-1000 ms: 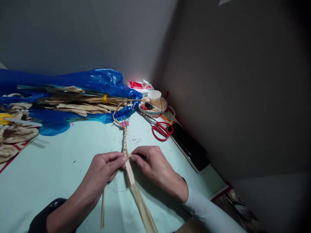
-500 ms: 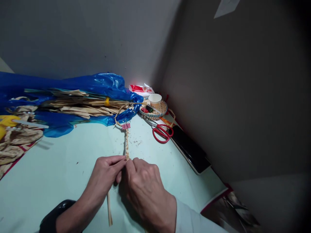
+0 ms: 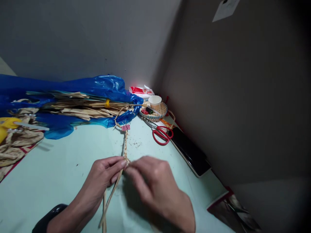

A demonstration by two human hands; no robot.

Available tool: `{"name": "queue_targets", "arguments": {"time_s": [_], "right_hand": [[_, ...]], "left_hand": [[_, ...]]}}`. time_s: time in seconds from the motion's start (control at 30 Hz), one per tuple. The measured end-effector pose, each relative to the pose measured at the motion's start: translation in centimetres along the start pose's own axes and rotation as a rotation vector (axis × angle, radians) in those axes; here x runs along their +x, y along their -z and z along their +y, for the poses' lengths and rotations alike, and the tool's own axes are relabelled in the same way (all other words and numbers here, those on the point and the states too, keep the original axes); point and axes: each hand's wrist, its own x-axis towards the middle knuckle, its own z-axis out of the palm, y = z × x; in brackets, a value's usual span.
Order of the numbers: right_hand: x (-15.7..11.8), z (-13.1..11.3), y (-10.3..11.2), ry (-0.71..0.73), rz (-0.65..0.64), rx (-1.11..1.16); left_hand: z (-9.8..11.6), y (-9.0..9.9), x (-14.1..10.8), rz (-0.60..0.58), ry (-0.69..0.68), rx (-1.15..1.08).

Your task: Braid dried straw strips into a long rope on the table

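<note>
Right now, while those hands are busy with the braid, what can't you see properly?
In the head view:
What the right hand pinches, if anything: its fingers are blurred.
The working end of the braid: partly covered by the left hand.
The rest of the yellow-handled tool: cut off by the left edge.
The red thing in the basket: too small to name.

L fingers (image 3: 114, 160) pinch braid (image 3: 125, 145) — R fingers (image 3: 140, 166) beside.
</note>
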Motion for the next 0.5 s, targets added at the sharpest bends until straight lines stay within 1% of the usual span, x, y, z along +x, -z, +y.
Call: {"name": "queue_targets", "arguments": {"time_s": [0.03, 0.07, 0.13, 0.17, 0.2, 0.27, 0.33, 0.4, 0.5], "right_hand": [[0.5, 0.6, 0.8, -0.075, 0.055, 0.078], [1.1, 1.3, 1.3, -0.122, 0.034, 0.158], [2.1, 2.3, 1.3, -0.096, -0.156, 0.342], [2.4, 2.7, 1.0, -0.085, -0.223, 0.424], [2.7, 2.9, 0.4, -0.078, -0.263, 0.495], [2.8, 2.9, -0.9, -0.093, -0.262, 0.567], [2.7, 2.8, -1.8, -0.112, -0.222, 0.554], [2.5, 2.7, -2.2, -0.109, -0.201, 0.517], [2.3, 2.8, -2.1, -0.089, -0.201, 0.498]], "left_hand": [[0.0, 0.0, 0.0, -0.005, 0.012, -0.01], [-0.1, 0.1, 0.0, -0.014, 0.029, -0.027], [-0.1, 0.1, -0.1, -0.006, 0.053, -0.046], [-0.1, 0.1, -0.1, 0.01, 0.056, -0.048], [0.0, 0.1, -0.1, 0.024, 0.06, -0.046], [0.2, 0.0, -0.1, 0.041, 0.068, -0.027], [0.4, -0.1, -0.1, 0.05, 0.073, -0.003], [0.6, -0.2, 0.0, 0.062, 0.066, 0.023], [0.7, -0.3, 0.0, 0.053, 0.046, 0.057]]}}
